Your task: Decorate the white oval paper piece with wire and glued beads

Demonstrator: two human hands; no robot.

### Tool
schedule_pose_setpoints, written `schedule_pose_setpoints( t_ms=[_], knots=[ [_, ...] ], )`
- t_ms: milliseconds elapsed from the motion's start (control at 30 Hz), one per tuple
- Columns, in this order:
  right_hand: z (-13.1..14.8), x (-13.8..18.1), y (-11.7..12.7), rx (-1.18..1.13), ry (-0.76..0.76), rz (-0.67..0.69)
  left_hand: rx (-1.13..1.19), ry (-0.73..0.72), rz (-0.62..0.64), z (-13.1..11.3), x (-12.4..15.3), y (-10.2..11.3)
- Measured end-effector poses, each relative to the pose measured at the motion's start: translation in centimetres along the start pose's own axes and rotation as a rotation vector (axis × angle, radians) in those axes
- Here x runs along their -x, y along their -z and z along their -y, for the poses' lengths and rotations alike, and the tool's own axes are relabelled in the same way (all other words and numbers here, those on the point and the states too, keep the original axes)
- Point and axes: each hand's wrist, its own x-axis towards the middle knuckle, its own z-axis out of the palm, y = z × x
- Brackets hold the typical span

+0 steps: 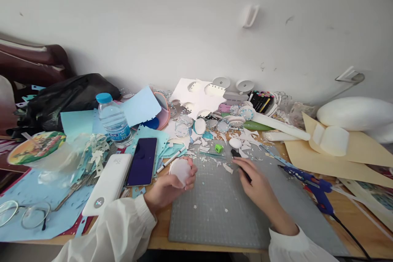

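My left hand (172, 184) is closed round a white round disc (180, 172), holding it up beside the left edge of the grey cutting mat (211, 213). Over the mat, my right hand (256, 186) grips a slim black pen-like tool (236, 154); its exact kind does not show. Just beyond that tool lies a small white oval piece (235, 143). A bright green sharpener-like object (218, 148) sits near it among torn white paper scraps (227, 168). A white pen (170, 159) rests behind my left hand.
To the left are a phone (141, 161), a white power bank (107, 184), a water bottle (113, 123) and glasses (33, 214). A blue glue gun (319, 190) with a cord lies at right. Decorated discs (222, 125) and markers (260, 102) crowd the back by the wall.
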Motion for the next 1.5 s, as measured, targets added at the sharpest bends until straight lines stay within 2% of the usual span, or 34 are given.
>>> schedule_pose_setpoints(
  t_ms=[133, 233, 300, 367, 433, 533, 600, 733, 867, 1067, 1267, 1400, 1500],
  knots=[
    [-2.2, 1.1, -0.3, 0.271, -0.2, -0.052, -0.079, -0.007, 0.012, 0.2, 0.0, 0.2],
    [-3.5, 1.4, -0.2, 0.237, -0.218, -0.014, -0.164, -0.019, -0.016, 0.4, 0.0, 0.3],
    [-3.8, 1.5, 0.3, 0.156, -0.251, -0.049, -0.195, -0.027, -0.034, 0.5, 0.1, 0.3],
    [-3.5, 1.6, 1.3, 0.016, -0.37, -0.108, -0.201, -0.033, -0.042, 0.7, 0.1, 0.4],
    [-2.3, 1.9, 2.7, -0.223, -0.541, -0.132, -0.204, -0.041, -0.04, 1.0, 0.2, 0.7],
    [0.7, 2.4, 4.9, -0.671, -0.77, -0.047, -0.246, -0.023, -0.023, 1.4, 0.4, 1.1],
    [2.9, 2.7, 5.9, -0.876, -0.822, 0.047, -0.337, 0.007, -0.024, 1.4, 0.5, 1.1],
    [6.2, 2.9, 5.8, -1.013, -0.69, 0.207, -0.628, 0.011, -0.082, 1.0, 0.6, 0.3],
    [7.4, 3.5, 4.3, -1.027, -0.555, 0.2, -0.77, -0.029, -0.152, 0.9, 0.6, -0.1],
    [7.6, 4.5, 3.0, -1.011, -0.537, 0.211, -0.988, -0.024, -0.194, 1.2, 0.9, 0.5],
    [8.3, 3.9, 3.6, -0.639, -0.37, 0.234, -1.155, 0.034, -0.185, 0.7, 1.0, -0.2],
    [8.6, 3.8, 3.5, -0.297, -0.092, 0.193, -1.276, -0.056, -0.223, 0.8, 0.8, -0.6],
    [9.0, 3.4, 3.1, -0.125, 0.12, 0.161, -1.29, -0.088, -0.224, 1.0, 0.6, -0.6]
  ],
)
